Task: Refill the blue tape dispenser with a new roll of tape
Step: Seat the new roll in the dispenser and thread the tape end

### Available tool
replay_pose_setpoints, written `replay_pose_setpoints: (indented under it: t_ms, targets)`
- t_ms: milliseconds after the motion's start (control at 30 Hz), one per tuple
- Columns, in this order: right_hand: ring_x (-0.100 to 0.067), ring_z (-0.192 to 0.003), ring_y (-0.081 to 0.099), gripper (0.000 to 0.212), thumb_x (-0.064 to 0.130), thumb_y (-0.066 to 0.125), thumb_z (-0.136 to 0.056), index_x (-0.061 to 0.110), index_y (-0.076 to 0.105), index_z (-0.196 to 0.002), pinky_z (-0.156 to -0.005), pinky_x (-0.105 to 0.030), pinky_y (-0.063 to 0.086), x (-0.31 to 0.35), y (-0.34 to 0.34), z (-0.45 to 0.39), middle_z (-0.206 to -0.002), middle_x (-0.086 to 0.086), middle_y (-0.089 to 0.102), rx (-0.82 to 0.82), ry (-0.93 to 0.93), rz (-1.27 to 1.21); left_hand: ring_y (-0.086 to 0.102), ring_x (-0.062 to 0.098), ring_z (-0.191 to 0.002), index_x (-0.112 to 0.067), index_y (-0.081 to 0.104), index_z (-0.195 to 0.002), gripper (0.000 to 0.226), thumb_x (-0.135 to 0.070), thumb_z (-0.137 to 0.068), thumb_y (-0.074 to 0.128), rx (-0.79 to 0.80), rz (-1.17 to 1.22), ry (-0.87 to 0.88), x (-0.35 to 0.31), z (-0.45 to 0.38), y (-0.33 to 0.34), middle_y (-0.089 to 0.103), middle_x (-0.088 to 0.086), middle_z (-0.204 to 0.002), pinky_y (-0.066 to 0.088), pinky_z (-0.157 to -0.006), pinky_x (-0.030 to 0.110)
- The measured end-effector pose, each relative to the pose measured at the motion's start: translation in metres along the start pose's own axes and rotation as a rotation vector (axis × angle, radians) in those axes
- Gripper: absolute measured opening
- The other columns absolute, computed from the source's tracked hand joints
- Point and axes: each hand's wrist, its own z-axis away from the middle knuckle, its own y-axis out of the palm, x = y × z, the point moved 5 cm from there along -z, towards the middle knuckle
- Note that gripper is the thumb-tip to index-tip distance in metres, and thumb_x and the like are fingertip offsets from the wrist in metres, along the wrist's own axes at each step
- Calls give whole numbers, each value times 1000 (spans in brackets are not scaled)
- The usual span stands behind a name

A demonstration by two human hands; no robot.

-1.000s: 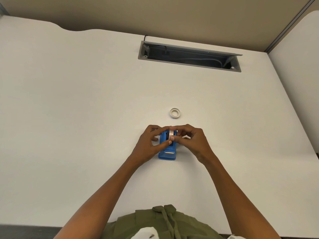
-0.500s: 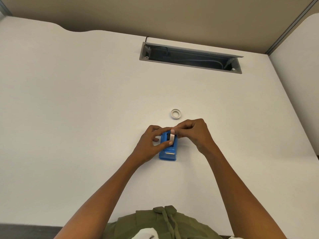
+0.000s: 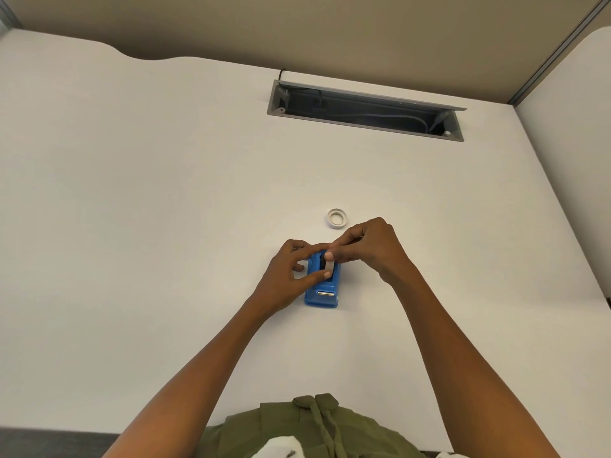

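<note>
The blue tape dispenser [image 3: 322, 292] lies on the white desk [image 3: 165, 226], its metal cutter at the near end. My left hand [image 3: 291, 276] grips its left side with thumb and fingers. My right hand [image 3: 370, 249] pinches a roll of tape [image 3: 330, 265] edge-on over the dispenser's open slot; most of the roll is hidden by my fingertips. A small white ring, a bare tape core [image 3: 337, 218], lies flat on the desk just beyond my hands.
A grey cable tray opening [image 3: 363, 110] is set into the desk at the back, with cables inside. A beige partition stands behind the desk and a white panel at the right. My green garment [image 3: 314, 424] is at the near edge.
My right hand has lifted and turned over the dispenser, bringing the roll from across the slot to edge-on over it. My left hand has stayed on the dispenser.
</note>
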Motion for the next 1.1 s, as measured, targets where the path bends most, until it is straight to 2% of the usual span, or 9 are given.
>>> replay_pose_setpoints:
  t_ms: [200,300,400,500,667,767,833,933,1100]
  targets:
    - [-24,-63,71,14,0,85,-61,2,74,-68,-62,-25,59,-1,1,-3,-68,-13,72,0,92,-110,51,8,-98,-43,49,-116,42,-35,-80,68,-10,0,4,0,1,0,48,-6,-114,44,-75,6]
    - [-28,-65,71,13,-1,83,-64,-1,71,-69,-68,-32,61,-5,3,-2,-70,-16,70,-20,151,-182,51,10,-102,-39,48,-124,48,-35,-81,68,-17,-2,5,0,1,1,48,-5,-116,44,-76,5]
    - [-26,-62,69,9,-3,78,-70,-2,69,-74,-64,-32,61,-10,6,-3,-71,-16,69,-87,185,-224,51,7,-105,-36,41,-133,58,-35,-81,67,-11,-7,12,-1,2,1,47,-6,-121,43,-79,9]
    - [-21,-60,67,6,-1,73,-75,1,70,-79,-58,-28,59,-11,7,-3,-71,-11,68,-162,128,-159,52,8,-106,-33,44,-131,55,-34,-81,67,-15,-2,23,-2,4,1,48,-5,-123,44,-80,10]
    - [-19,-69,66,3,11,70,-83,14,72,-84,-65,-25,58,-18,6,3,-79,-5,70,-124,-15,-70,52,7,-105,-32,50,-125,47,-35,-81,67,-16,19,23,-2,5,0,50,-2,-123,45,-81,11]
    - [-15,-83,66,14,11,67,-85,24,71,-86,-72,-27,57,-27,5,14,-94,1,70,-153,-132,28,53,6,-105,-32,51,-124,46,-36,-81,66,-23,24,24,-2,5,0,51,-3,-122,45,-80,11]
    - [-8,-84,64,19,11,68,-83,29,70,-91,-72,-21,54,-31,7,21,-100,4,67,-161,-179,51,54,8,-105,-30,51,-124,46,-36,-81,66,-32,21,21,-3,5,1,51,-1,-122,45,-79,10]
    - [-5,-82,62,21,22,76,-78,34,69,-94,-68,-16,51,-34,9,24,-100,6,64,-155,-172,43,54,10,-105,-29,51,-125,47,-34,-81,67,-48,11,24,-4,5,1,52,0,-122,45,-80,11]
    - [-11,-81,61,18,23,78,-75,26,74,-92,-71,-26,53,-32,10,18,-95,1,66,-180,-102,-23,55,8,-105,-35,47,-129,53,-33,-81,68,-61,45,35,-7,7,-2,52,-6,-120,46,-80,9]
